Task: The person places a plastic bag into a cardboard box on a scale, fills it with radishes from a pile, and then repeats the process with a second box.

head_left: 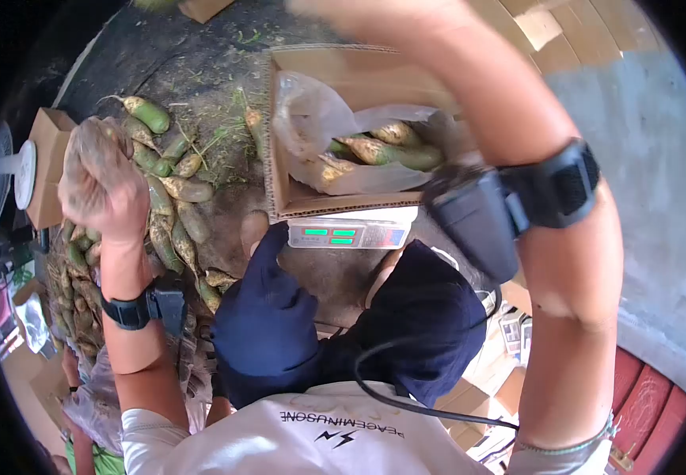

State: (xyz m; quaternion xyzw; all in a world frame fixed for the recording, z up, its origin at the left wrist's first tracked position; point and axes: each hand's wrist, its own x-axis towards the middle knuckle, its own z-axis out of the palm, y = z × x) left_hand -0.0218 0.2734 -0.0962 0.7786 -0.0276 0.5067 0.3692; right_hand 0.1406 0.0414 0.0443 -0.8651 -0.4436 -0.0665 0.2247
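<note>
My left hand point(104, 178) is raised on the left with its fingers curled into a fist, soiled and blurred; whatever may be inside is hidden. Below and beside it lie green radishes point(188, 222) with pale, soil-stained ends. Up at the top edge, my right hand point(343, 14) is smeared by motion and partly cut off, so its fingers do not show. Under my right forearm stands an open cardboard box point(335, 59), lined with a clear plastic bag point(311, 107). Several green radishes point(390, 150) lie in the bag. The box rests on a digital scale point(351, 236) with lit green displays.
A heap of more radishes point(77, 277) spreads down the left side, near another cardboard box point(50, 162) and a fan point(14, 170). Leaf scraps point(216, 146) litter the dark floor. On the right are a grey surface point(644, 190) and red boards point(644, 404). Another person's arm point(80, 439) shows lower left.
</note>
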